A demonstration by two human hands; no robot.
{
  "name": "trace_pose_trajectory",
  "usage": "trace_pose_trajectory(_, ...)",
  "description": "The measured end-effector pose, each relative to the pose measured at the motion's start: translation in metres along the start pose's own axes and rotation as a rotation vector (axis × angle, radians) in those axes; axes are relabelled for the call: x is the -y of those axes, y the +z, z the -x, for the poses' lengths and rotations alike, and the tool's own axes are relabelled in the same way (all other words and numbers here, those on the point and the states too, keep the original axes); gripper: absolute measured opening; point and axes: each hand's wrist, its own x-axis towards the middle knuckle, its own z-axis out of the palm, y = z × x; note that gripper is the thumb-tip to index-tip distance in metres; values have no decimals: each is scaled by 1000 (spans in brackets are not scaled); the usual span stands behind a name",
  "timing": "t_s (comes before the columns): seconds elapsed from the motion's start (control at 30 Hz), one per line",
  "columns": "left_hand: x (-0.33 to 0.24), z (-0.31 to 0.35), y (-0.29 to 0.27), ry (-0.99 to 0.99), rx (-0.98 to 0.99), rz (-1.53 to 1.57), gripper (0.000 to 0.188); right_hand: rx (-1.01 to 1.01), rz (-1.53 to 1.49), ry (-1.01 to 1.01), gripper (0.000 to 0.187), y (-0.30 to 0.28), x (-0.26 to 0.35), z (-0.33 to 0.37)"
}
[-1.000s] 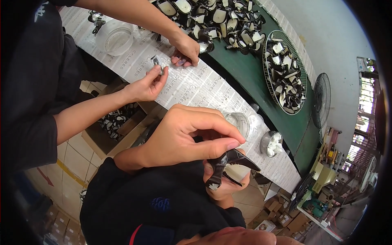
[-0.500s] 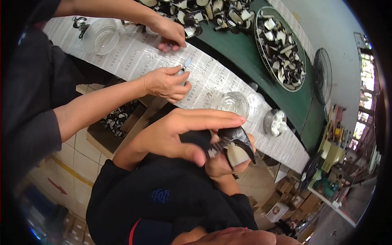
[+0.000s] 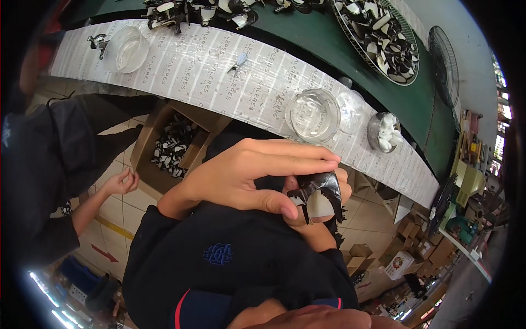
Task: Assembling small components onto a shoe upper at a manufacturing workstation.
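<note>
A glossy black shoe upper with a cream inside and a ragged, notched edge is between my hands, in front of my chest. My right hand grips it from behind and below, with most of the palm hidden. From the left, my left hand reaches across the upper: its fingers stretch along the top side and its thumb presses at the near left flap. A round clear bowl of liquid stands on the printed-paper bench strip just beyond my hands.
A metal cup of white wads stands right of the bowl. A small light-blue tool and another clear tub lie farther left. A wire basket and the green belt carry uppers. A cardboard box holds scraps; a co-worker's hand is beside it.
My left thumb has closed in on the upper's flap. The co-worker's hands have left the bench and moved back toward the lower left. The small blue tool lies loose. My view has shifted slightly.
</note>
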Motion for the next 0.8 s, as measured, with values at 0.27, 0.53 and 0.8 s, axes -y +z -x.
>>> trace_pose_trajectory(0.27, 4, -14, 17, 126, 52, 13, 78, 39, 49, 76, 39, -18, 20, -1)
trace_pose_trajectory(0.53, 27, -21, 29, 270, 105, 218, 57, 11, 148, -14, 37, -31, 22, 0)
trace_pose_trajectory(0.8, 22, -22, 35, 218, 126, 296, 58, 66, 117, -100, 33, -37, 24, -2)
